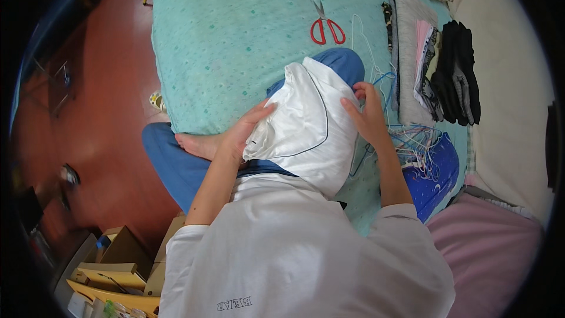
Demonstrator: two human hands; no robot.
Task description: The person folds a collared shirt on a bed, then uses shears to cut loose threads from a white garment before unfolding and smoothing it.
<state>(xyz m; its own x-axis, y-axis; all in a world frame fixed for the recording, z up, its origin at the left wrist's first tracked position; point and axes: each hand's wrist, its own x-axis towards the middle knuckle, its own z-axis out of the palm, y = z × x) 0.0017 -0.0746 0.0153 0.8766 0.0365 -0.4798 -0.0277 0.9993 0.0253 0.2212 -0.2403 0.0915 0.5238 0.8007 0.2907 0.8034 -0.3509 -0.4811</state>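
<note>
A white garment (pixel 306 112) with thin dark piping lies spread over my lap and my blue-trousered knee. Its left end is bunched up, and my left hand (pixel 250 128) grips it there, with the fingers partly hidden by the cloth. At the garment's right edge is my right hand (pixel 368 115), its thumb against the cloth and its bent fingers apart from the thumb beside the knee. What kind of garment it is cannot be made out from the folds.
Red-handled scissors (pixel 326 28) lie on the green bedding (pixel 223 23) beyond my knee. To the right are folded clothes (pixel 412 53), black socks (pixel 456 73), tangled wire hangers (pixel 412 141) and a blue bag (pixel 438 182). Boxes (pixel 120 250) stand on the lower left, by the reddish floor (pixel 118 129).
</note>
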